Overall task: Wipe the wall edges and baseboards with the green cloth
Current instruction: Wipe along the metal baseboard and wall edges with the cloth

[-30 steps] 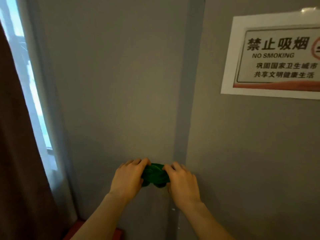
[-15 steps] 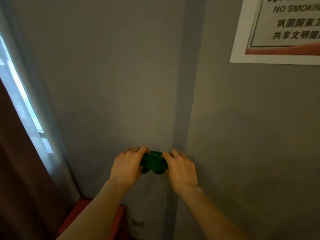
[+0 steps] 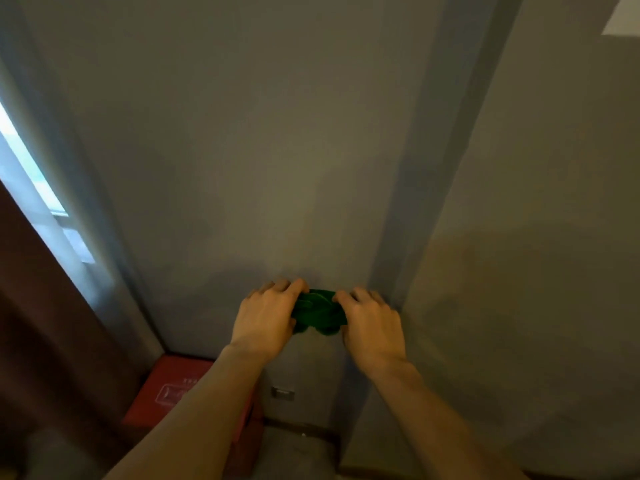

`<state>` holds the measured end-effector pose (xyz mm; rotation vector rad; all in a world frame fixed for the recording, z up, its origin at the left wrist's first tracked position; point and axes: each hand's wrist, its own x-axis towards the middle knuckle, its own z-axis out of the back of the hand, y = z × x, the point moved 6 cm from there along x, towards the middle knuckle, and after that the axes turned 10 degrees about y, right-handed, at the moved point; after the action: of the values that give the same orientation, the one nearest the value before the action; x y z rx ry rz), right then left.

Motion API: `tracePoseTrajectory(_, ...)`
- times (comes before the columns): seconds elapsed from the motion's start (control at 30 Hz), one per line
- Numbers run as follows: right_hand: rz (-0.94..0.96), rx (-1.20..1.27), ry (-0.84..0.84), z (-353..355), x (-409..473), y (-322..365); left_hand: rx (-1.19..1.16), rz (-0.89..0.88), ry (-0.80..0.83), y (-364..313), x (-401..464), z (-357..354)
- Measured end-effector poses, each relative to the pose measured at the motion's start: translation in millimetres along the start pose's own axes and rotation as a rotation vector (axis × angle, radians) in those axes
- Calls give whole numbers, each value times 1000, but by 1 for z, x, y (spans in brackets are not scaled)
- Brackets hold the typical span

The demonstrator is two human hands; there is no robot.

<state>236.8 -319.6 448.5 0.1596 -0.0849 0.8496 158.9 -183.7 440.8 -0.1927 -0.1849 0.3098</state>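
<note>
The person is standing close to a grey wall (image 3: 277, 168), holding a bunched green cloth (image 3: 320, 311) flat against it with both hands. The left hand (image 3: 268, 315) is gripping the cloth's left end, its fingers (image 3: 289, 287) curled over the top and clamped on the fabric; the right hand (image 3: 372, 325) is doing the same on the right end, its fingers (image 3: 358, 296) closed on the cloth. Between the hands the cloth is showing as a tight wad, probably gathered so that it presses firmly and does not slip. It is sitting just left of the wall edge (image 3: 415, 237), a vertical corner where a nearer panel steps out, so the right hand is nearly touching that corner. I judge they are working along this edge, with the low part not yet reached. Down at the floor a dark baseboard (image 3: 304, 427) is running along the wall, with a small socket (image 3: 283, 393) above it and a red box (image 3: 166, 393) to the left. A brown curtain (image 3: 41, 323) is hanging at the far left beside a window (image 3: 31, 188).
</note>
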Motion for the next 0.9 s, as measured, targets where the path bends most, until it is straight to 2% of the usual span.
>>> tracePoseTrajectory(0.37, 6, 13, 130, -83, 6, -13, -54, 51, 72, 17, -2, -79)
tracePoseTrajectory(0.9, -22, 88, 282, -287, -10, -63, -139, 159, 224, 46, -19, -287)
